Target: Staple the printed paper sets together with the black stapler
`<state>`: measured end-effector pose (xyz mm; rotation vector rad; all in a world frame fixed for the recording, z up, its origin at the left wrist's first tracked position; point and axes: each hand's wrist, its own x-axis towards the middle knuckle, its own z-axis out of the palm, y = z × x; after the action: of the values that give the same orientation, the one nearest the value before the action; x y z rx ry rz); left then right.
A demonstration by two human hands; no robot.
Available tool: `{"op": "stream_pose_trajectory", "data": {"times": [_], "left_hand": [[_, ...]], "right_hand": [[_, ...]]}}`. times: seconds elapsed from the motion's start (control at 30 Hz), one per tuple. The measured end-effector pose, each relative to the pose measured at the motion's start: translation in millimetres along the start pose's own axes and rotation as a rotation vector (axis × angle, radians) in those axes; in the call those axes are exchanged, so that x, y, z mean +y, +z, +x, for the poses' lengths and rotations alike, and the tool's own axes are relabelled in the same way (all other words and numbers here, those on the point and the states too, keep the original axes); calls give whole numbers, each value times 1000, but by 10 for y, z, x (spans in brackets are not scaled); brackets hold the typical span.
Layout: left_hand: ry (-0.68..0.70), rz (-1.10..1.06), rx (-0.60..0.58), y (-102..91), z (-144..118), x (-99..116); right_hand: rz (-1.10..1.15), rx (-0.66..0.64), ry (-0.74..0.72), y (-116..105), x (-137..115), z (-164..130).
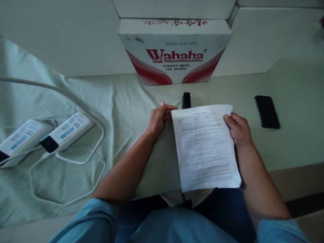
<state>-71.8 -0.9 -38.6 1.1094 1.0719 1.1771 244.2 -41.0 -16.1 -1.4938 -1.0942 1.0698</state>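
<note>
Both hands gripped the paper (205, 148) at its top corners, left hand (160, 118) and right hand (238, 128), holding it level (print facing up) at the tabletop's (291, 148) near edge.

Print on paper (205, 148) too blurred to read; left power bank (20, 140) cut off by frame edge.

Printed sheet (205, 148) at the counter's (291, 145) near edge; stapler (186, 100) behind it, Wahaha carton (174, 50) farther back; phone (267, 111) right; power strips (45, 136) left.
</note>
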Motion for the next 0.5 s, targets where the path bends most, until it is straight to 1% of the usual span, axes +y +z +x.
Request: {"op": "stream_pose_trajectory", "data": {"times": [0.07,0.13,0.17,0.23,0.37,0.43,0.5], "left_hand": [[-26,-6,-104,6,-31,48],[-35,61,-208,11,-56,96],[-41,98,-231,14,-63,113],[-48,112,-203,21,-62,124],[-41,-49,-52,39,-34,72],[-42,-101,-3,46,-36,43],[-69,-136,23,51,-50,23]], "right_hand": [[9,88,-49,32,39,51],[12,117,-66,63,74,81],[16,113,-64,76,90,88],[28,98,-58,100,120,88],[55,78,-60,132,162,75],[12,75,-72,127,162,71],[-107,85,-113,95,146,70]]}}
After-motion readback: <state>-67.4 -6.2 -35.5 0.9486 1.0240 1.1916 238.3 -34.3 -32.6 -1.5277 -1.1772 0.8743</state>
